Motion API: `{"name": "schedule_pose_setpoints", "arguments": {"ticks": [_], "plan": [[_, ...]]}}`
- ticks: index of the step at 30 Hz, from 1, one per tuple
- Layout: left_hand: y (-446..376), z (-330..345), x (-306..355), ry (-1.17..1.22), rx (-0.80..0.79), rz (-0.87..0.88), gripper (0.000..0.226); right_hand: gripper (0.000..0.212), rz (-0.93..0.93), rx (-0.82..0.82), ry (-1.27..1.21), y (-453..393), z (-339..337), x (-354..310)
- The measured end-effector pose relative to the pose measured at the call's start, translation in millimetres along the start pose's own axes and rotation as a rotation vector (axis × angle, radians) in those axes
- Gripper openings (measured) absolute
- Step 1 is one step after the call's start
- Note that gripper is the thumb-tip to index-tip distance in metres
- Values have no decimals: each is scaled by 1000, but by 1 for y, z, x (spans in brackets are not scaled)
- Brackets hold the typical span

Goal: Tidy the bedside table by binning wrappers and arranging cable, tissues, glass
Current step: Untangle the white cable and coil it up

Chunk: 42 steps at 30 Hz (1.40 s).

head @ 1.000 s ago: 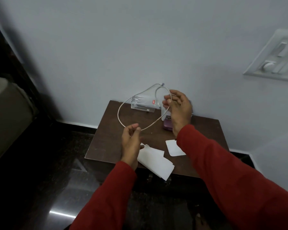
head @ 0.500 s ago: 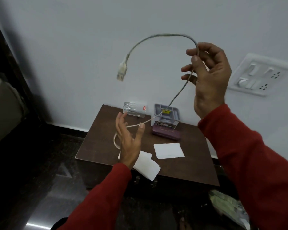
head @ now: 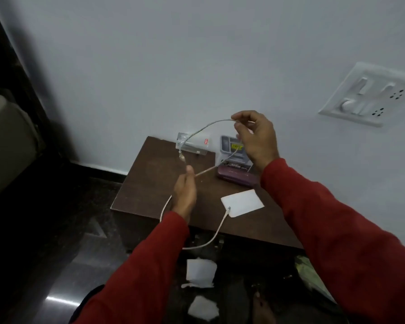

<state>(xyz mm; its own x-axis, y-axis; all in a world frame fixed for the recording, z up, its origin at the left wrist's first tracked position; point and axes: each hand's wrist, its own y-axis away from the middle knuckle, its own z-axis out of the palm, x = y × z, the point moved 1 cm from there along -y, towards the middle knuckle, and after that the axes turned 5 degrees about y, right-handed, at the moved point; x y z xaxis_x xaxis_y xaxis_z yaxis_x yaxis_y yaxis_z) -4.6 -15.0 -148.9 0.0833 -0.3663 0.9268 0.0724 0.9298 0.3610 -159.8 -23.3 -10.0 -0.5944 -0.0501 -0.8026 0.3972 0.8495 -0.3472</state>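
Observation:
A white cable (head: pixel 216 232) runs between both hands above the brown bedside table (head: pixel 150 183). My right hand (head: pixel 255 139) pinches it near one end, and that end arcs left with its plug dangling by the clear glass (head: pixel 192 143) at the table's back. My left hand (head: pixel 185 192) grips the cable lower down; the rest loops below the table's front edge and its other plug rests on a white tissue (head: pixel 242 203) lying flat on the table. Two white tissues (head: pixel 200 273) lie on the dark floor in front of the table.
A grey box (head: pixel 229 147) stands on a purple case (head: pixel 236 177) at the table's back, against the wall. A switch panel (head: pixel 369 94) is on the wall at the right. A greenish bag (head: pixel 311 274) lies on the floor at the right. My bare foot (head: pixel 262 307) is near the bottom.
My right hand has dropped from high up to just above the table, with the plug end falling by the glass. The folded tissues slid off the table's front edge onto the floor.

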Motion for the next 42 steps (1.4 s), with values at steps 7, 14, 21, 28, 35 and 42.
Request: {"name": "schedule_pose_setpoints", "arguments": {"ticks": [7, 14, 21, 28, 35, 42], "plan": [[-12, -25, 12, -112, 60, 7, 21, 23, -64, -201, 456, 16, 42, 69], [-17, -36, 3, -496, 2, -50, 40, 32, 87, -729, 585, 39, 84, 97], [-16, -46, -16, -1097, -113, -102, 63, 19, 114, -628, 552, 52, 68, 124], [-10, -45, -24, -1288, -137, -76, 66, 20, -31, -539, 731, 80, 43, 151], [-26, -42, -47, -1361, -42, 88, 50, 36, 23, -541, 896, 109, 16, 183], [-75, -65, -44, -1236, 124, 292, 45, 41, 102, -495, 938, 94, -8, 207]]}}
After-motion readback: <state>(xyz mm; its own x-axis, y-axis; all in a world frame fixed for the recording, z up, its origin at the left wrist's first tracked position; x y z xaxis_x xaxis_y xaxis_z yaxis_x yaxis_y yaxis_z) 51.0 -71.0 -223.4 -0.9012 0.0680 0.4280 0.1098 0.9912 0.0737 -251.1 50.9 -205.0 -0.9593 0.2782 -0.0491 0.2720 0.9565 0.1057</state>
